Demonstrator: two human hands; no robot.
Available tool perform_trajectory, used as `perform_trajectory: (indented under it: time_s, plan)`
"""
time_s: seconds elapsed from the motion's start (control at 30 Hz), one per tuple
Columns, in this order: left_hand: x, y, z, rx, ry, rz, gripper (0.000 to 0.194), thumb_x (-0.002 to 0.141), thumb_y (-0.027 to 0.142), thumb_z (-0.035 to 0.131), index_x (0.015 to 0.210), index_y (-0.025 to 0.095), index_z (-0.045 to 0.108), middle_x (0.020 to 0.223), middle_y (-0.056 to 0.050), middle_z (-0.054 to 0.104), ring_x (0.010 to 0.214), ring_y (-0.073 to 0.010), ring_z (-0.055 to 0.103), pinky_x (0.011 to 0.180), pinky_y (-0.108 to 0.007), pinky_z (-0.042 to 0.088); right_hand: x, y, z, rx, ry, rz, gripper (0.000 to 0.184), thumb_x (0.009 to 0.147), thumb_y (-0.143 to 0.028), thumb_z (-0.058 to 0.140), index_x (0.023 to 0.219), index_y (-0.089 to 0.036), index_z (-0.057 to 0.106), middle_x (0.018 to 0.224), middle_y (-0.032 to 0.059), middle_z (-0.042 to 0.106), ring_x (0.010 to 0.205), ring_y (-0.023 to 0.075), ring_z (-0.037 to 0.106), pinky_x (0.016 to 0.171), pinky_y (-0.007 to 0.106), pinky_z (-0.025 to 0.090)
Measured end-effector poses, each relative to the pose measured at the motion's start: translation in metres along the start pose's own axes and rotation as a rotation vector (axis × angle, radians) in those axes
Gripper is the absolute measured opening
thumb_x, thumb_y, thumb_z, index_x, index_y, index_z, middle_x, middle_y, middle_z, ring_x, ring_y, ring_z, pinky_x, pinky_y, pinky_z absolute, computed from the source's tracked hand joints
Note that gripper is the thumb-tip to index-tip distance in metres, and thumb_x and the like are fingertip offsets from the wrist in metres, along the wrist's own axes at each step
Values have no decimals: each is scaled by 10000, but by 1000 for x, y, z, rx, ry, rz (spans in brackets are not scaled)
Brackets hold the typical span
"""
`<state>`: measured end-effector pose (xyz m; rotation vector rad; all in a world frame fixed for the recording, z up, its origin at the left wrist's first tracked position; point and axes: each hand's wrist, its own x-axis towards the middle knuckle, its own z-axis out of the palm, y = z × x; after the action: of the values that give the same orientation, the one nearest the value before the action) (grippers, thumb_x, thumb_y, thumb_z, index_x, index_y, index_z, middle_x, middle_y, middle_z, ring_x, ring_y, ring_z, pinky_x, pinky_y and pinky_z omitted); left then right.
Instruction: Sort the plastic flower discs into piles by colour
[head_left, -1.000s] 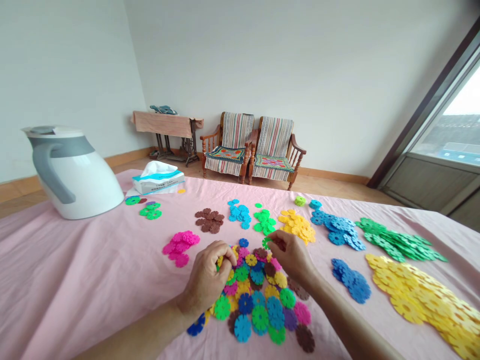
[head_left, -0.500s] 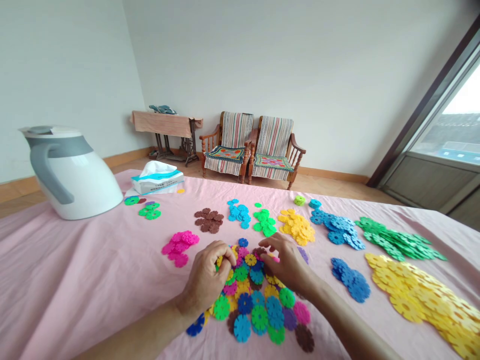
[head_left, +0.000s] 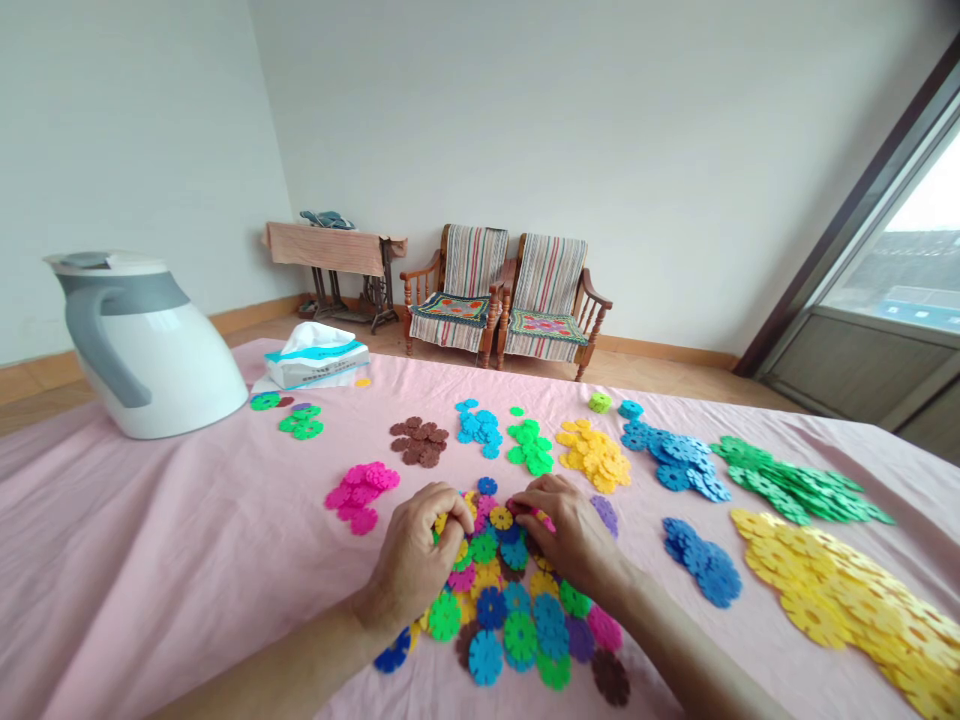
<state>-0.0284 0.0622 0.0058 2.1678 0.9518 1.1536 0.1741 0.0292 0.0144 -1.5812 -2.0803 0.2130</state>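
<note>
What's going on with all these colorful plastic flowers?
A person has both hands at a mixed heap of plastic snowflake discs on a pink cloth. The left hand is at the heap's near-left edge, its fingers by a yellow disc. The right hand presses on the far side, near a pink disc. Around the heap lie single-colour piles, like magenta and yellow.

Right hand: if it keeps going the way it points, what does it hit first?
Probably the yellow flower disc just past the fingertips of the right hand, though the hand rests on the pile, so depth is unclear.
</note>
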Motion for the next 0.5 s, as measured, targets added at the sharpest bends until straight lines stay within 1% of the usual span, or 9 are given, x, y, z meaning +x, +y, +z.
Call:
perform_trajectory:
  time_s: [0.13,0.2,0.3,0.37,0.43,0.5]
  plan:
    - [1,0,0,3,1,-2,218,707,7,393,642,175,516,677,9,552,676,-124,551,637,-224,419,1,-3,0,35,24,-20,242,879,-218,450,860,-224,692,829,43,605,814,154,551,736,263,425]
    - [1,2,0,-2,-3,-1,201,739,29,409,681,176,534,711,2,568,711,-128,561,663,-225,431,1,-6,0,110,54,-30,258,889,-207,427,864,-215,684,815,42,601,788,143,558,717,255,431]
    - [1,6,0,-22,-40,-17,138,793,114,479,860,186,577,824,-11,608,776,-136,573,715,-233,449,0,-14,2,274,105,-29,210,858,-171,468,977,-219,634,827,25,611,771,130,571,706,244,442]
    - [0,8,0,-17,-71,-39,168,796,181,544,960,199,577,868,-15,621,799,-144,575,732,-241,454,-2,-22,5,361,120,-11,262,824,-139,499,1061,-222,572,804,5,617,734,122,577,681,238,449]
    - [0,9,0,11,-90,-51,167,784,213,585,951,204,593,860,-14,628,808,-153,576,737,-249,452,-4,-30,7,404,113,0,332,798,-114,511,1113,-221,513,771,-13,615,686,114,575,645,230,449]
    - [0,9,0,46,-98,-36,83,780,209,592,860,200,612,816,-12,629,795,-157,575,727,-252,446,-6,-37,8,411,103,-16,359,790,-108,511,1130,-221,484,769,-18,613,670,109,571,636,225,448]
